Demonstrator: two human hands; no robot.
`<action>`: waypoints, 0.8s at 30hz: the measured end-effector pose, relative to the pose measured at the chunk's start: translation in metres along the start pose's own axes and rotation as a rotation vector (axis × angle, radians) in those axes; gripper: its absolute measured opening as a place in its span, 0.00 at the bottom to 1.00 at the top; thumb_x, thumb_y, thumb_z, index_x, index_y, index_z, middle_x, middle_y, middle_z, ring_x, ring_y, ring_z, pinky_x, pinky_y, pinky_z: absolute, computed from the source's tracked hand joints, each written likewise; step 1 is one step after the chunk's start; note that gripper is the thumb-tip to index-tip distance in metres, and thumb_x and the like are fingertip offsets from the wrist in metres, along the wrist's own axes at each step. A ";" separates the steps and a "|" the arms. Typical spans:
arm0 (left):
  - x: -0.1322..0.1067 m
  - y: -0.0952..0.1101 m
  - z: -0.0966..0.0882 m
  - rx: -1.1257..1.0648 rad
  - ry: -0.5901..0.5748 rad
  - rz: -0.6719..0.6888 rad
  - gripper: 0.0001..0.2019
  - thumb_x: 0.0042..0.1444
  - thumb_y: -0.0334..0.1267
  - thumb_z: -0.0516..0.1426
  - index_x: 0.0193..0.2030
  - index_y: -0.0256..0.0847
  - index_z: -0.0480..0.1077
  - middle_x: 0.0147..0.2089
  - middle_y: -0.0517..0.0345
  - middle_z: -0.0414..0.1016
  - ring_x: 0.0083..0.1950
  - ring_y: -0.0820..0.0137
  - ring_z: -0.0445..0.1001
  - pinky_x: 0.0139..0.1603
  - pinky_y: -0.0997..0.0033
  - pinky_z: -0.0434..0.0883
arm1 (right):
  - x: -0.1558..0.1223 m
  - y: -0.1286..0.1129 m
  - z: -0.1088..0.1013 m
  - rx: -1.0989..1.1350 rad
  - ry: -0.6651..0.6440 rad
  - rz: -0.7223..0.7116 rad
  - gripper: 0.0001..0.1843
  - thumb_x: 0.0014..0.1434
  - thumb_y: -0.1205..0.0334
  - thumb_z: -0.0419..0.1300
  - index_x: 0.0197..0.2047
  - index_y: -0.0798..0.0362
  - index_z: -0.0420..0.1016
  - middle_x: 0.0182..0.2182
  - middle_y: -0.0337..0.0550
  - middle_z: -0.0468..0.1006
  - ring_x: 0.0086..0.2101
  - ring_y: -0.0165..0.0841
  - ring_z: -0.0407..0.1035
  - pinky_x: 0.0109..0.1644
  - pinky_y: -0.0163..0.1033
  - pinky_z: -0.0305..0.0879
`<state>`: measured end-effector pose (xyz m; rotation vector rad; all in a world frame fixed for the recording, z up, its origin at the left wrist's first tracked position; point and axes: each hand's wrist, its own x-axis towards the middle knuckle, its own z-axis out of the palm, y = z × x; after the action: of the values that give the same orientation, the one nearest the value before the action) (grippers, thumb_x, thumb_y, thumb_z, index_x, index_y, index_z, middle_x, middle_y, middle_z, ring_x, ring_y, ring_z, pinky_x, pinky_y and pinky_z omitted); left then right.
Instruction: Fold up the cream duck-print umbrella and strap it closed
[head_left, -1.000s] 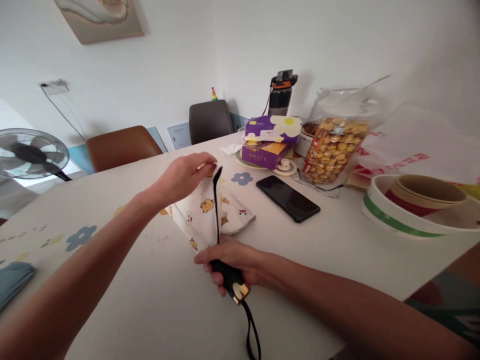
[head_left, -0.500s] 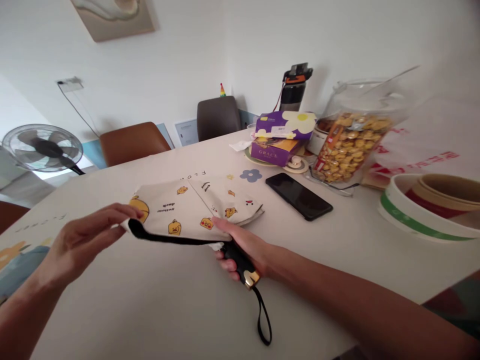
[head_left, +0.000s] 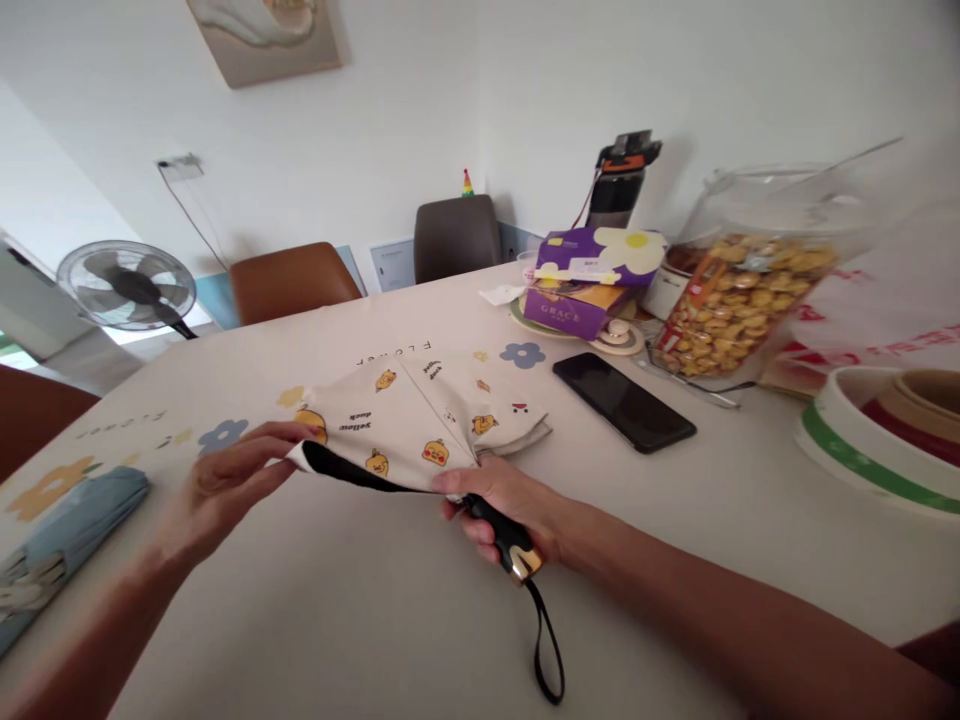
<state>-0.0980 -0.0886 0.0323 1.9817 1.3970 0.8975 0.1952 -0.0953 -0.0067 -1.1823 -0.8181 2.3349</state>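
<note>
A cream folding umbrella [head_left: 409, 415] printed with yellow ducks is held over the table, its canopy collapsed and loose. My right hand [head_left: 506, 505] wraps around the top of its black handle [head_left: 504, 530], the thumb pressing on the fabric's edge. From the gold-trimmed end dangles a black wrist strap [head_left: 551, 655]. My left hand [head_left: 240, 475] pinches the corner of one canopy panel at the left, pulling it out so that the black underside shows. The umbrella's ribs and shaft are hidden under the cloth.
A black phone [head_left: 624, 402] lies right of the umbrella. Beyond it stand purple boxes [head_left: 574, 308], a bottle [head_left: 619, 190] and a snack jar [head_left: 742, 300]. Tape rolls [head_left: 862, 440] sit at the right. A blue folded item [head_left: 79, 545] rests at the left; chairs [head_left: 296, 282] line the far side.
The view has turned left, so the scene sits further right and more of the blue item shows. The left panel's edge is lifted slightly, showing more black underside. Both grips stay the same.
</note>
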 end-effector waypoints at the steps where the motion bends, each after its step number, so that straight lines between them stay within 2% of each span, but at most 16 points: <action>1: 0.002 -0.005 0.002 -0.005 -0.053 0.003 0.06 0.53 0.42 0.56 0.31 0.46 0.74 0.52 0.57 0.72 0.57 0.59 0.65 0.59 0.59 0.61 | -0.001 0.000 0.001 -0.019 0.013 0.001 0.10 0.53 0.59 0.58 0.27 0.55 0.62 0.13 0.32 0.64 0.11 0.22 0.54 0.13 0.29 0.58; 3: 0.007 -0.016 0.006 0.034 -0.165 -0.034 0.07 0.51 0.43 0.56 0.32 0.47 0.74 0.48 0.56 0.75 0.57 0.58 0.66 0.59 0.59 0.61 | -0.001 0.000 0.001 -0.051 0.031 -0.007 0.12 0.52 0.60 0.57 0.22 0.54 0.59 0.10 0.31 0.60 0.10 0.22 0.53 0.13 0.29 0.57; 5: 0.011 -0.022 0.008 0.108 -0.189 -0.116 0.08 0.50 0.42 0.55 0.33 0.47 0.75 0.45 0.56 0.77 0.57 0.57 0.67 0.59 0.58 0.61 | 0.000 0.001 0.001 -0.072 0.037 -0.008 0.14 0.52 0.60 0.56 0.20 0.53 0.58 0.08 0.31 0.58 0.10 0.23 0.52 0.13 0.29 0.57; 7: 0.015 -0.020 0.011 0.173 -0.091 -0.195 0.09 0.50 0.41 0.53 0.34 0.47 0.75 0.41 0.57 0.78 0.53 0.59 0.70 0.57 0.57 0.63 | 0.001 0.002 0.001 -0.088 0.039 -0.021 0.14 0.51 0.61 0.56 0.19 0.53 0.57 0.08 0.31 0.59 0.10 0.23 0.52 0.13 0.29 0.56; 9: 0.019 -0.009 0.016 0.189 0.042 -0.219 0.10 0.51 0.39 0.52 0.36 0.46 0.74 0.37 0.57 0.78 0.46 0.62 0.75 0.52 0.59 0.67 | 0.001 0.003 0.001 -0.121 0.049 -0.042 0.14 0.50 0.60 0.57 0.19 0.53 0.57 0.08 0.32 0.59 0.10 0.24 0.52 0.12 0.30 0.56; 12: 0.028 0.013 0.032 0.154 0.152 -0.135 0.11 0.52 0.37 0.52 0.39 0.47 0.72 0.38 0.58 0.77 0.44 0.65 0.75 0.48 0.62 0.70 | 0.000 0.004 0.003 -0.175 0.076 -0.053 0.14 0.50 0.61 0.56 0.18 0.53 0.57 0.07 0.32 0.60 0.09 0.24 0.52 0.11 0.30 0.56; 14: 0.037 0.021 0.047 0.100 0.163 -0.036 0.11 0.52 0.37 0.52 0.42 0.46 0.70 0.43 0.57 0.75 0.47 0.66 0.73 0.48 0.64 0.70 | -0.002 0.003 0.005 -0.202 0.076 -0.051 0.14 0.50 0.61 0.56 0.18 0.53 0.57 0.06 0.32 0.59 0.09 0.24 0.52 0.11 0.30 0.56; 16: 0.050 0.018 0.062 0.033 0.128 0.021 0.12 0.53 0.38 0.52 0.44 0.45 0.68 0.43 0.56 0.73 0.45 0.67 0.72 0.44 0.64 0.71 | -0.003 0.004 0.005 -0.222 0.061 -0.058 0.14 0.49 0.61 0.57 0.18 0.53 0.58 0.06 0.32 0.59 0.08 0.24 0.51 0.11 0.31 0.57; 18: 0.064 0.008 0.073 0.003 0.057 -0.004 0.11 0.51 0.38 0.53 0.42 0.42 0.66 0.40 0.56 0.73 0.42 0.67 0.72 0.39 0.66 0.72 | -0.003 0.004 0.005 -0.231 0.050 -0.067 0.13 0.49 0.61 0.57 0.18 0.53 0.57 0.06 0.31 0.58 0.08 0.24 0.51 0.11 0.31 0.57; 20: 0.073 0.000 0.078 0.021 0.002 -0.069 0.09 0.50 0.38 0.54 0.38 0.40 0.67 0.37 0.56 0.73 0.39 0.67 0.72 0.39 0.65 0.71 | -0.004 0.003 0.004 -0.224 0.061 -0.076 0.13 0.49 0.61 0.56 0.18 0.53 0.57 0.06 0.31 0.58 0.09 0.24 0.51 0.11 0.30 0.57; 22: 0.075 0.002 0.078 0.030 0.072 -0.131 0.08 0.50 0.38 0.54 0.36 0.40 0.68 0.35 0.56 0.73 0.37 0.68 0.72 0.40 0.64 0.70 | -0.004 0.001 0.003 -0.219 0.097 -0.099 0.13 0.50 0.62 0.55 0.19 0.53 0.57 0.06 0.31 0.57 0.09 0.23 0.51 0.11 0.30 0.56; 24: 0.070 0.016 0.077 -0.059 0.156 -0.157 0.08 0.51 0.40 0.55 0.37 0.40 0.69 0.34 0.57 0.72 0.34 0.68 0.71 0.40 0.63 0.70 | -0.006 -0.002 0.002 -0.236 0.146 -0.130 0.13 0.49 0.62 0.55 0.18 0.53 0.57 0.06 0.31 0.57 0.08 0.23 0.51 0.11 0.29 0.55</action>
<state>-0.0121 -0.0314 0.0107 1.7629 1.5695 1.0264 0.1967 -0.0982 -0.0009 -1.3340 -1.1057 2.0635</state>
